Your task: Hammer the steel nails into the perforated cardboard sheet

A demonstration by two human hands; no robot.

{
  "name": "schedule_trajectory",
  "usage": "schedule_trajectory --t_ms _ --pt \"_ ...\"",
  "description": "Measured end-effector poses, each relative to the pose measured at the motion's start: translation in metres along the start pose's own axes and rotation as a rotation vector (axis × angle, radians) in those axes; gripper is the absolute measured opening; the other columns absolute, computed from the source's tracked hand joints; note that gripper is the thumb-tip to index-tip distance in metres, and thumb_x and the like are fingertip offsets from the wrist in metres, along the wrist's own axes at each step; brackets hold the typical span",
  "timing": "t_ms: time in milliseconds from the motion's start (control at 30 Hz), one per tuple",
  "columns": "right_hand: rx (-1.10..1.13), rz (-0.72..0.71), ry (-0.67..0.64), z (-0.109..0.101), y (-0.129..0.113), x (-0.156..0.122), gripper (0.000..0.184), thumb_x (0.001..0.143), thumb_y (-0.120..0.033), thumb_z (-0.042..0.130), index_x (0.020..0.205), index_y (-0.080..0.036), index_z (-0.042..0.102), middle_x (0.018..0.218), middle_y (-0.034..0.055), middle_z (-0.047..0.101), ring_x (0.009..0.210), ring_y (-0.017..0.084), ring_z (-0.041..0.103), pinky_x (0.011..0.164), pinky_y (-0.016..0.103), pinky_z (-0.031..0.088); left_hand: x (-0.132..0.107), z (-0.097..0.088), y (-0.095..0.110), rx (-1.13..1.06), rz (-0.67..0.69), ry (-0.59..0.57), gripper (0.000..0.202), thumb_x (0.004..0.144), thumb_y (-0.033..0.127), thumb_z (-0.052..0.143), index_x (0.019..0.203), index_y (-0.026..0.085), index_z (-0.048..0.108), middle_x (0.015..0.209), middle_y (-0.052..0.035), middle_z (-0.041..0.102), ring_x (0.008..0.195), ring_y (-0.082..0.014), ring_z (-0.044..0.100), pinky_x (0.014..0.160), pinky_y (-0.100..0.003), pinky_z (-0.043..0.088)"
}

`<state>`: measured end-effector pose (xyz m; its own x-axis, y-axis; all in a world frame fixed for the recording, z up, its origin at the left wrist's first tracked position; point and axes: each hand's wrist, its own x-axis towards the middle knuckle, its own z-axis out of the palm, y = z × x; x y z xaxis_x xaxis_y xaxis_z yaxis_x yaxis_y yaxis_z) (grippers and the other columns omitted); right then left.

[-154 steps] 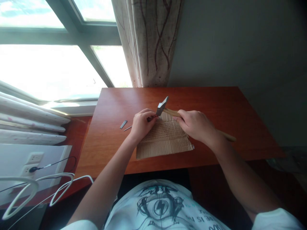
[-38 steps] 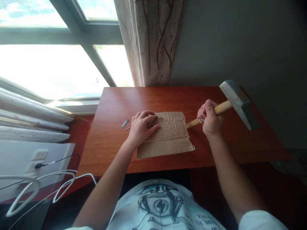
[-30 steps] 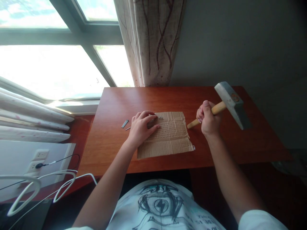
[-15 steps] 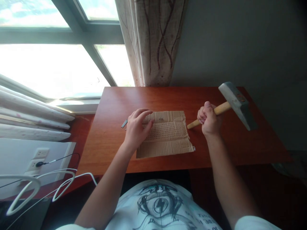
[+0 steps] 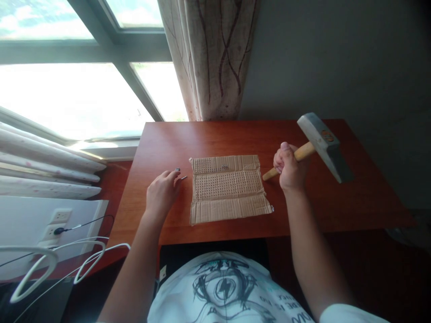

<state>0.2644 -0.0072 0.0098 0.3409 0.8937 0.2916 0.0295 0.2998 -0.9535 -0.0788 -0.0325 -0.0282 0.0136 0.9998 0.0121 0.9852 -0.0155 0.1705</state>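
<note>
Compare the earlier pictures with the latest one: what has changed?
The left hand has come off the cardboard and moved left to the nails; whether it grips one is unclear. The right hand has carried the hammer rightward off the cardboard. The cardboard stayed put.

The hammer (image 5: 319, 142), grey-headed with a wooden handle, is in the right hand (image 5: 290, 168), head slanting out to that hand's right. The brown cardboard (image 5: 229, 181), rowed with small holes, lies apart from both hands, between them. Silvery nails (image 5: 183, 178), partly hidden, show at the left hand (image 5: 162, 193).
</note>
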Motion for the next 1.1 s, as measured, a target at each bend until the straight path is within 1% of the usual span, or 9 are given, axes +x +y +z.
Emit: schedule_trajectory --t_ms 233,467,533,633,767,833,933,1000,1100 --pt "-0.03 -0.006 0.015 -0.006 -0.001 -0.001 0.061 0.089 -0.062 0.061 0.053 -0.023 0.031 0.045 -0.0067 0.028 0.038 0.008 0.027 0.037 0.027 0.017 -0.001 0.004 0.007 0.111 0.053 -0.051 0.029 0.099 0.033 0.045 0.109 0.024 0.071 0.11 -0.0097 0.071 0.083 -0.024 0.069 0.061 -0.031 0.043" --pt "0.002 -0.014 0.024 -0.008 -0.001 -0.003 0.06 0.091 -0.059 0.061 0.053 -0.023 0.032 0.046 -0.0067 0.028 0.038 0.007 0.028 0.038 0.027 0.017 0.0 0.006 0.006 0.141 0.052 -0.109 0.031 0.098 0.028 0.042 0.098 0.021 0.072 0.101 -0.0126 0.071 0.077 -0.0247 0.068 0.061 -0.031 0.043" --pt "-0.002 -0.016 0.018 -0.008 -0.001 -0.003 0.06 0.092 -0.059 0.06 0.053 -0.023 0.033 0.046 -0.0066 0.028 0.038 0.007 0.029 0.038 0.027 0.017 0.0 0.005 0.006 0.109 0.039 -0.097 0.028 0.096 0.028 0.045 0.096 0.02 0.072 0.1 -0.0119 0.072 0.078 -0.0248 0.068 0.061 -0.031 0.044" --pt "-0.026 -0.012 0.014 -0.007 0.0 -0.004 0.061 0.092 -0.06 0.059 0.053 -0.023 0.032 0.046 -0.0065 0.028 0.039 0.007 0.029 0.038 0.026 0.019 0.001 0.001 0.003 -0.075 0.041 0.004 0.02 0.091 0.028 0.053 0.095 0.021 0.071 0.098 -0.008 0.073 0.08 -0.0229 0.069 0.066 -0.031 0.049" --pt "-0.054 -0.015 0.026 -0.005 0.001 -0.006 0.06 0.092 -0.061 0.058 0.054 -0.023 0.032 0.047 -0.0064 0.028 0.04 0.007 0.029 0.038 0.026 0.021 0.006 -0.011 0.003 -0.565 -0.003 0.202 0.016 0.085 0.031 0.063 0.095 0.02 0.069 0.092 -0.0044 0.074 0.079 -0.0179 0.071 0.075 -0.029 0.056" --pt "-0.051 -0.019 0.024 -0.005 0.001 -0.006 0.06 0.092 -0.06 0.058 0.054 -0.023 0.032 0.047 -0.0062 0.028 0.04 0.008 0.03 0.038 0.026 0.02 0.009 -0.022 0.011 -0.807 -0.033 0.245 0.019 0.083 0.033 0.068 0.095 0.019 0.068 0.091 -0.0045 0.074 0.082 -0.0179 0.072 0.076 -0.029 0.059" --pt "-0.056 -0.026 0.016 -0.005 0.002 -0.007 0.06 0.093 -0.059 0.057 0.053 -0.023 0.032 0.047 -0.006 0.028 0.04 0.008 0.03 0.038 0.026 0.02 0.011 -0.039 0.036 -1.067 0.018 0.191 0.022 0.08 0.034 0.073 0.091 0.018 0.065 0.088 -0.005 0.074 0.084 -0.0192 0.073 0.078 -0.032 0.061" --pt "-0.068 -0.031 0.019 -0.006 0.002 -0.007 0.06 0.093 -0.06 0.056 0.053 -0.023 0.032 0.047 -0.006 0.028 0.04 0.008 0.03 0.038 0.026 0.021 0.014 -0.045 0.056 -1.102 0.104 0.11 0.022 0.079 0.035 0.075 0.089 0.018 0.066 0.085 -0.0048 0.073 0.082 -0.0192 0.073 0.078 -0.033 0.062" --pt "-0.067 -0.034 0.027 -0.008 0.001 -0.008 0.061 0.093 -0.061 0.056 0.053 -0.023 0.031 0.046 -0.0062 0.028 0.04 0.008 0.029 0.038 0.026 0.02 0.021 -0.04 0.079 -1.045 0.215 0.064 0.019 0.082 0.034 0.073 0.089 0.018 0.066 0.084 -0.0042 0.073 0.08 -0.0185 0.073 0.077 -0.032 0.062"
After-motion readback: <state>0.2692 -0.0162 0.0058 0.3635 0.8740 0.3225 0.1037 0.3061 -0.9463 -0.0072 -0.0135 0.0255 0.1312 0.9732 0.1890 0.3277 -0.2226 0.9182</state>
